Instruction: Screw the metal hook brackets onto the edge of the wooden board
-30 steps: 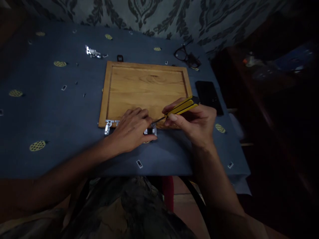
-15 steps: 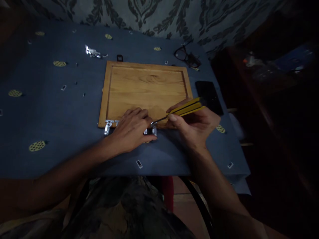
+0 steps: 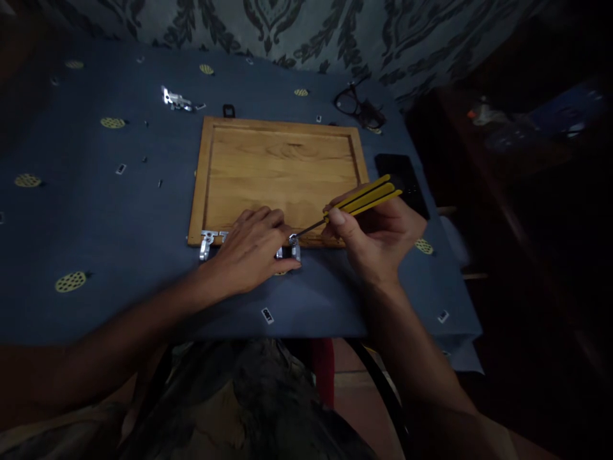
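Observation:
A framed wooden panel (image 3: pixel 282 169) lies flat on the blue patterned cloth. Metal hinges sit along its near edge, one at the left corner (image 3: pixel 206 244) and one near the middle (image 3: pixel 295 249). My left hand (image 3: pixel 256 246) presses on the near edge with its fingers curled over the middle hinge and its thumb against the metal. In my right hand (image 3: pixel 378 239) is a screwdriver (image 3: pixel 366 199) with a yellow and black handle, tilted, its tip on the middle hinge.
A loose hinge (image 3: pixel 177 100) and small screws (image 3: pixel 159 183) lie at the left. Behind the panel is a small dark frame-shaped piece (image 3: pixel 228 111). Glasses (image 3: pixel 359 107) rest at the back right, a black phone (image 3: pixel 401 182) right of the panel.
The screwdriver handle has turned and shifted slightly up and right within my right hand. My left hand stays on the hinge.

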Motion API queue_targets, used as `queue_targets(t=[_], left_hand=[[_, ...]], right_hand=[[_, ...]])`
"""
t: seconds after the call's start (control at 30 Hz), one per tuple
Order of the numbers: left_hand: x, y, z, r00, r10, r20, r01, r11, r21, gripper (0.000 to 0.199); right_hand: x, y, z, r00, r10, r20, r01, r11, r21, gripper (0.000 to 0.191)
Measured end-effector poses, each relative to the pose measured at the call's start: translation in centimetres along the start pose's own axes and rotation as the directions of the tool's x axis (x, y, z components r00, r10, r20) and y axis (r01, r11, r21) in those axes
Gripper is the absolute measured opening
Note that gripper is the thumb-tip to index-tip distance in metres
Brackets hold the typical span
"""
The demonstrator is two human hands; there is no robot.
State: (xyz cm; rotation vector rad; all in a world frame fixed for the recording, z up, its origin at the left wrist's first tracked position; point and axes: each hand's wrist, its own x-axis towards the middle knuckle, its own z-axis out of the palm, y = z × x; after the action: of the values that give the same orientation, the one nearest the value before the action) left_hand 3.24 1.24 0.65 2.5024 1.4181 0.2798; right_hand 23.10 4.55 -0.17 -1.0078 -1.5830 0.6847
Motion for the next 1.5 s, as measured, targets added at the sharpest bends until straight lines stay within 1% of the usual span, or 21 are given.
queue_targets(t=[0.17,0.37,0.53,0.63,0.7,0.8,0.9,1.0,1.07,1.2,1.37,1.5], left_hand=[[0.1,0.1,-0.1,1.000,0.000,0.021,0.000,1.000,-0.008,0.037],[0.1,0.0,-0.1,1.000,0.006,0.006,-0.006,1.000,-0.004,0.037],[0.1,0.0,-0.1,1.000,0.006,0.011,-0.006,1.000,0.005,0.036],[0.1,0.0,-0.1,1.000,-0.002,0.025,0.002,1.000,0.006,0.036],[0.1,0.0,0.0,1.000,-0.004,0.007,0.004,1.000,0.005,0.034],[0.0,0.0,0.1,1.000,0.008,-0.021,-0.008,1.000,0.006,0.032],[0.1,0.0,0.1,1.000,0.009,-0.014,-0.009,1.000,0.006,0.033],[0.1,0.0,0.0,1.000,0.000,-0.002,0.000,1.000,0.006,0.035],[0.1,0.0,0.1,1.000,0.003,-0.003,-0.003,1.000,0.002,0.037],[0.0,-0.1,0.2,1.000,0.007,-0.007,-0.007,1.000,-0.010,0.041],[0.0,0.0,0.1,1.000,0.003,0.003,-0.003,1.000,-0.017,0.035],[0.1,0.1,-0.2,0.999,-0.017,0.029,0.017,1.000,-0.010,0.033]], right_hand=[[0.1,0.1,0.1,1.000,0.006,0.022,-0.005,1.000,-0.017,0.030],[0.2,0.0,0.1,0.998,-0.013,0.054,0.015,1.000,-0.026,0.033],[0.7,-0.5,-0.1,0.991,-0.060,0.117,0.063,0.998,-0.018,0.030],[0.8,-0.7,-0.3,0.977,-0.124,0.174,0.119,0.992,0.040,0.026],[0.8,-0.8,-0.4,0.967,-0.149,0.205,0.137,0.988,0.070,0.023],[0.7,-1.0,-0.6,0.964,-0.103,0.243,0.088,0.994,0.070,0.022],[0.7,-1.1,-0.9,0.960,-0.065,0.271,0.042,0.995,0.092,0.025],[0.8,-1.1,-1.1,0.953,-0.038,0.300,0.002,0.993,0.120,0.021],[0.8,-1.0,-1.2,0.952,-0.025,0.305,-0.015,0.991,0.129,0.020],[0.7,-1.0,-1.1,0.958,-0.023,0.284,-0.010,0.993,0.114,0.018],[0.6,-0.9,-0.5,0.979,-0.062,0.196,0.054,0.998,0.043,0.027],[0.8,-0.7,0.0,0.987,-0.093,0.129,0.092,0.996,0.013,0.030]])
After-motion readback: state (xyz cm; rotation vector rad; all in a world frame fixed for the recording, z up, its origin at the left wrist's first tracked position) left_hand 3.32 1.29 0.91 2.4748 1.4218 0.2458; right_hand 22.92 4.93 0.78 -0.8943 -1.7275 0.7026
